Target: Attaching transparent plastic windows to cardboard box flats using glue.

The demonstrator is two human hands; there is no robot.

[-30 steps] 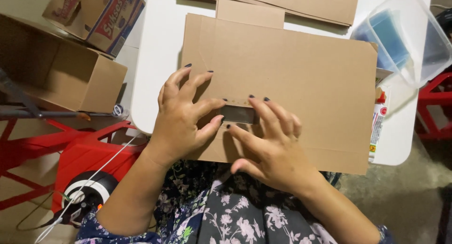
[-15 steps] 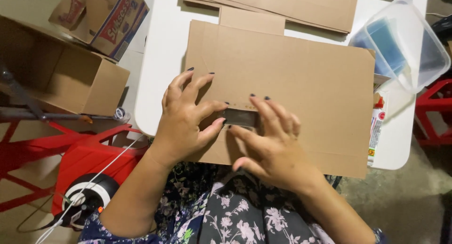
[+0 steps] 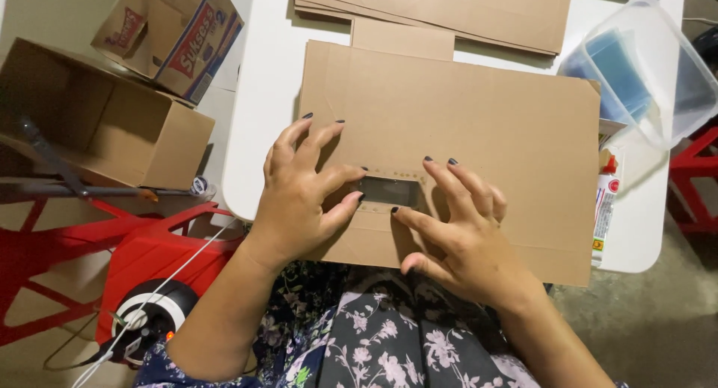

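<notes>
Fingers partly hide the small dark rectangular window in the flat brown cardboard sheet; left hand and right hand, spread open, press around it, grasping nothing.

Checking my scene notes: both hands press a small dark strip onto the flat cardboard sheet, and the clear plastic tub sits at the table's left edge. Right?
Not quite. The head view shows the clear plastic tub at the table's right edge. Both the left hand and right hand do press the dark strip onto the cardboard sheet.

Cardboard sheet matt brown; its window glossy film; tub clear plastic.
</notes>
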